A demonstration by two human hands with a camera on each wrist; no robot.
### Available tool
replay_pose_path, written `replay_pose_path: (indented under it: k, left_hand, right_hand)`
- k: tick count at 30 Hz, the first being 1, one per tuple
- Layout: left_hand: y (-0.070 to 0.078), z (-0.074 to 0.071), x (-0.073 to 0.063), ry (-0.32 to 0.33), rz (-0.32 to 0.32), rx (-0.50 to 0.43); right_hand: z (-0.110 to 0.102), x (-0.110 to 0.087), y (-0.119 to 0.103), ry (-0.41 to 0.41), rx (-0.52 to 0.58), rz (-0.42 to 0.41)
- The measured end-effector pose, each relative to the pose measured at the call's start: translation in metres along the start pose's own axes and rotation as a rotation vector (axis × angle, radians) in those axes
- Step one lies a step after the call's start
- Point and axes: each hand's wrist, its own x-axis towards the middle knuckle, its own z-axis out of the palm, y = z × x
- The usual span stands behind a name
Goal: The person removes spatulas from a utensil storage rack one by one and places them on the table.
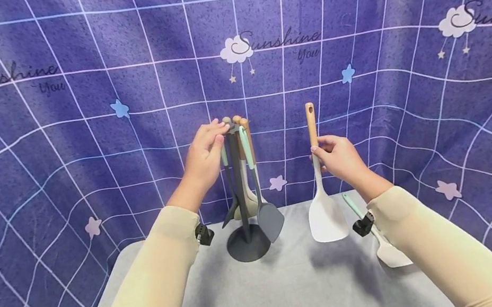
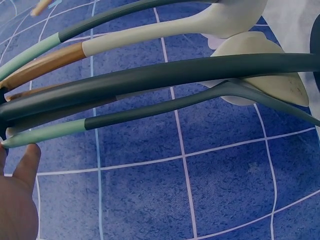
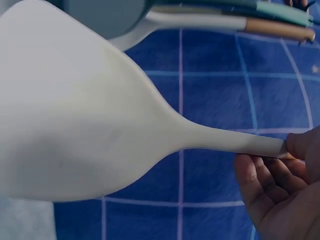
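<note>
From the head view, the dark utensil stand (image 1: 242,253) rises from the grey table (image 1: 292,291), and the person's left hand (image 1: 203,155) rests at its top, fingers lying nearly straight across it rather than curled round anything. On the stand's near right side hangs a grey spatula (image 1: 270,222) with a mint handle; other utensils hang round the pole. Well to the right of the stand, the right hand (image 1: 341,158) pinches a white spatula (image 1: 327,216) — upright, blade down, wooden handle pointing up. Farther right of the stand, past that blade, a smaller mint-handled spatula (image 1: 390,254) lies on the table, partly covered by the sleeve (image 1: 438,236). Behind the stand hangs a purple gridded cloth (image 1: 263,16).

From the left wrist, the stand's pole crosses the middle. On the hand's side of it runs a dark utensil (image 2: 150,111) with a mint handle, the thumb just beside that handle; I can't tell whether they touch. Across the pole is a pale, wooden-handled utensil (image 2: 145,36).

From the right wrist, thumb and fingers hold the white spatula where neck meets handle — its broad blade facing me, with utensils from the stand beyond.
</note>
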Motion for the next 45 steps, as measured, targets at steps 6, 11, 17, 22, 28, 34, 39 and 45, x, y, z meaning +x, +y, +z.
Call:
replay_pose_path:
  k: [6,11,17,22,28,34,39,45]
  left_hand:
    - [-0.001,-0.001,0.001,0.000,0.001,0.009]
    - [-0.002,0.000,0.000,0.001,0.005,0.007]
    - [-0.002,0.001,0.000,0.005,0.007,-0.005]
    - [-0.002,0.003,0.000,0.011,0.012,-0.008]
    - [-0.002,0.001,-0.002,0.021,-0.004,0.006]
    - [-0.002,0.001,-0.001,0.022,0.002,0.005]
    - [-0.004,0.003,0.001,0.026,0.007,0.006]
    - [-0.004,0.002,-0.001,0.025,0.003,-0.004]
  right_hand:
    - [-0.005,0.003,0.034,-0.051,-0.037,0.106]
    - [-0.004,0.002,0.064,-0.126,-0.027,0.185]
    - [0.001,-0.003,0.087,-0.214,-0.040,0.286]
    - [0.007,-0.008,0.100,-0.289,-0.081,0.344]
    - [0.017,-0.013,0.110,-0.369,-0.150,0.395]
    - [0.028,-0.015,0.126,-0.413,-0.187,0.463]
    - [0.035,-0.016,0.139,-0.403,-0.226,0.505]
    - [0.040,-0.019,0.144,-0.417,-0.288,0.536]
